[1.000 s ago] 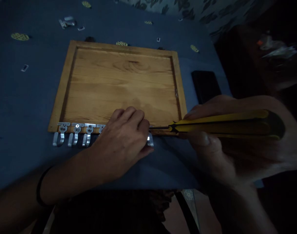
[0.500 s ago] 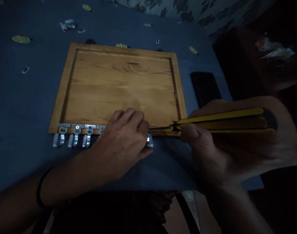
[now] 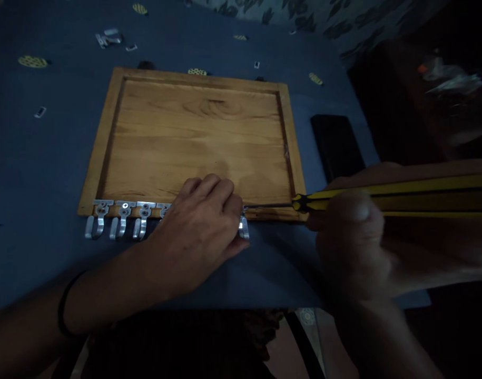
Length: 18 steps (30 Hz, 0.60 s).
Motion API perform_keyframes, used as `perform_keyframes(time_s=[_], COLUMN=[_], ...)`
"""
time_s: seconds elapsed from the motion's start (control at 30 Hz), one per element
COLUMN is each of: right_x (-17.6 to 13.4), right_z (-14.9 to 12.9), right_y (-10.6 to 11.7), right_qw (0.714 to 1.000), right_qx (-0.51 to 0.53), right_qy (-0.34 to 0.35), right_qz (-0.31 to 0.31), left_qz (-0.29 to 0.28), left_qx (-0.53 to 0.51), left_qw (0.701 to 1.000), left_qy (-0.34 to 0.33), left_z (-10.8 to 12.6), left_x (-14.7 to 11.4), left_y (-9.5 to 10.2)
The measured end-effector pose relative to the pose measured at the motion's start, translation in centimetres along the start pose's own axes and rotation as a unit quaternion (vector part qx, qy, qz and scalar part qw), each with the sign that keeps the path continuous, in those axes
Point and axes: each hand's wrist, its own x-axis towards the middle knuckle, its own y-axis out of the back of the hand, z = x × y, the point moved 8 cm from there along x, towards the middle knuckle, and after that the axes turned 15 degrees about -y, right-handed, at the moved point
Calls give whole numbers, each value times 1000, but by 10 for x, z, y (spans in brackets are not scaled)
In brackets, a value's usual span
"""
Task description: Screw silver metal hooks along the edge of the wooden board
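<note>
A framed wooden board [image 3: 201,142] lies on the blue cloth, a row of silver metal hooks [image 3: 124,221] along its near edge. Several hooks carry screws. My left hand [image 3: 205,226] is closed over the right part of this row, its fingers curled on the board's near side and its thumb below by the rightmost hook [image 3: 244,227]. The hooks under the palm are hidden. My right hand [image 3: 359,242] grips the yellow-and-black handle of a screwdriver [image 3: 331,200]. Its thin shaft points left, and the tip ends beside my left fingers, where the exact contact is unclear.
A black phone-like object [image 3: 337,145] lies right of the board. Loose metal hooks [image 3: 109,38] rest at the upper left. A plastic bag [image 3: 450,76] sits on a dark surface at the far right. The table's near edge runs below my hands.
My right hand has shifted right along the screwdriver's line, and more of the shaft shows between handle and left fingers. The left hand and board stay in place.
</note>
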Motion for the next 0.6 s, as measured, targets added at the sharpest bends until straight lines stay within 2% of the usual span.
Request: perform_keyframes(time_s=[0.07, 0.2, 0.33, 0.37, 0.4, 0.43, 0.47, 0.6], right_x=[0, 0, 0, 0, -3, -3, -2, -2], right_z=[-8, -17, -17, -15, -21, -22, -19, -21], right_y=[0, -7, -2, -3, -9, -5, -6, -8], right_qw=[999, 994, 997, 998, 995, 996, 996, 995], right_qx=[-29, -37, -35, -43, -49, -56, -79, -96], right_qy=[35, 94, 71, 52, 80, 68, 41, 20], right_qz=[10, -30, 9, 9, -26, 6, 6, 6], left_qz=[5, 4, 2, 2, 2, 4, 5, 6], left_qx=[0, 1, 2, 1, 1, 1, 1, 1], left_qw=[1000, 1000, 1000, 1000, 1000, 1000, 1000, 1000], left_qy=[-1, -1, -3, -2, -1, 0, -1, -3], left_z=[0, 1, 1, 1, 1, 1, 1, 1], left_x=[0, 1, 1, 1, 1, 1, 1, 1], left_y=[1, 1, 1, 1, 0, 0, 0, 0])
